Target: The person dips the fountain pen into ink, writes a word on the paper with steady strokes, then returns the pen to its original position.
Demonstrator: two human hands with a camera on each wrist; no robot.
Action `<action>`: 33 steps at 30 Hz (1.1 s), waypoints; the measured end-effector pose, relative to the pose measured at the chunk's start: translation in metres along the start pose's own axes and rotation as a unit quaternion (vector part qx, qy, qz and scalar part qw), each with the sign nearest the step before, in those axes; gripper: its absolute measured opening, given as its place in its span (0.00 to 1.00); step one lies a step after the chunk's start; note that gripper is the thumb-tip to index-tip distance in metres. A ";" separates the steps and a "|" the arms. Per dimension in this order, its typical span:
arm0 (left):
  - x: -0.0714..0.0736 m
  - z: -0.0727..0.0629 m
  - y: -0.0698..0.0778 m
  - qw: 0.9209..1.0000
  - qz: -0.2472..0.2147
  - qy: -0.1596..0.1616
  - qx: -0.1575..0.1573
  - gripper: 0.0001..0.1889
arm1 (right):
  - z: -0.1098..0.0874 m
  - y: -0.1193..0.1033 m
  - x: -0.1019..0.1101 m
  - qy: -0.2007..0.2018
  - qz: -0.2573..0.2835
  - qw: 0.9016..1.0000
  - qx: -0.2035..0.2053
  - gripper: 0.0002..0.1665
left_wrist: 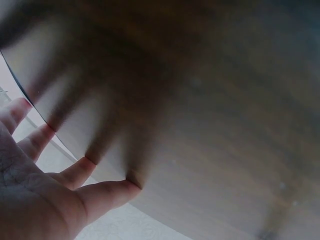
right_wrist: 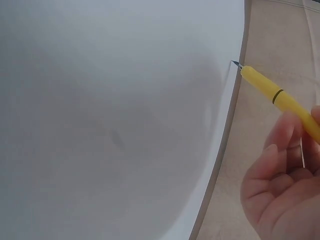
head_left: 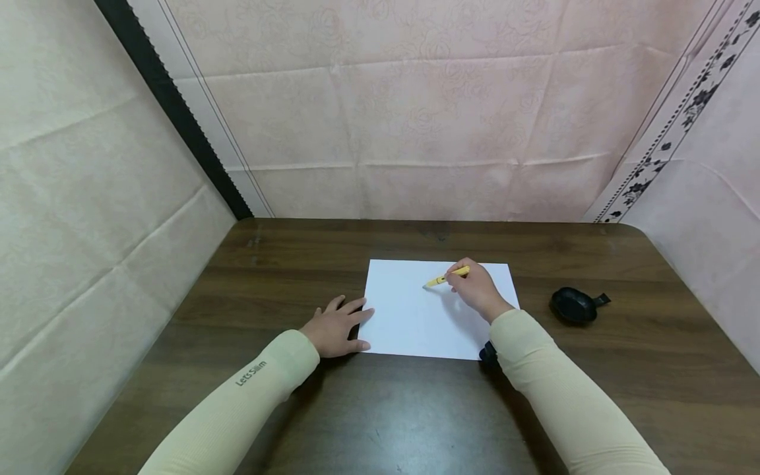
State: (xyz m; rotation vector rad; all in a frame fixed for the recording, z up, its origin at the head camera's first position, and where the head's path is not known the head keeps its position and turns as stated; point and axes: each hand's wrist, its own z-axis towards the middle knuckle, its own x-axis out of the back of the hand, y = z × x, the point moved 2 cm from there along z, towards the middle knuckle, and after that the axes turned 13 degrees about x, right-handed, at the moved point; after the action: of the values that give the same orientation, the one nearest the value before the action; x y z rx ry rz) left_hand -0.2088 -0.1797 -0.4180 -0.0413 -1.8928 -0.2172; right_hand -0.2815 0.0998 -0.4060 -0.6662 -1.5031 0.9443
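A white sheet of paper (head_left: 404,323) lies flat on the brown wooden table. My right hand (head_left: 475,290) pinches a yellow pen (head_left: 440,280) over the sheet's upper middle. In the right wrist view, the pen (right_wrist: 262,85) has a dark pointed tip and a black ring; its tip is at the paper, though the head view is too small to confirm contact. My left hand (head_left: 337,328) rests at the sheet's left edge, fingers spread, some fingertips on the paper. The left wrist view shows those fingers (left_wrist: 107,194) reaching down to the table. No marks are discernible on the paper.
A small black pan-shaped dish (head_left: 573,305) with a short handle stands right of the paper. A dark object (head_left: 488,353) sits under the right cuff, by the sheet's lower right corner. Pale cloth (head_left: 415,132) hangs behind the table and along both sides.
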 end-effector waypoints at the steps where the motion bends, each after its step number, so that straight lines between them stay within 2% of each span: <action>1: 0.000 0.000 0.000 1.000 0.000 0.000 0.000 0.37 | 0.000 0.000 0.000 0.000 0.000 1.000 0.000 0.12; 33: 0.001 -0.002 0.000 1.000 -0.005 0.003 -0.009 0.36 | -0.007 0.006 0.021 0.002 -0.018 1.000 0.000 0.14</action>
State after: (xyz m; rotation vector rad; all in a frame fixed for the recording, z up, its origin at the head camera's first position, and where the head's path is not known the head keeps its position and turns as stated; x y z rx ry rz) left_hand -0.2075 -0.1798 -0.4167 -0.0448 -1.8859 -0.2410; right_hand -0.2781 0.1219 -0.4000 -0.6386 -1.5058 0.9152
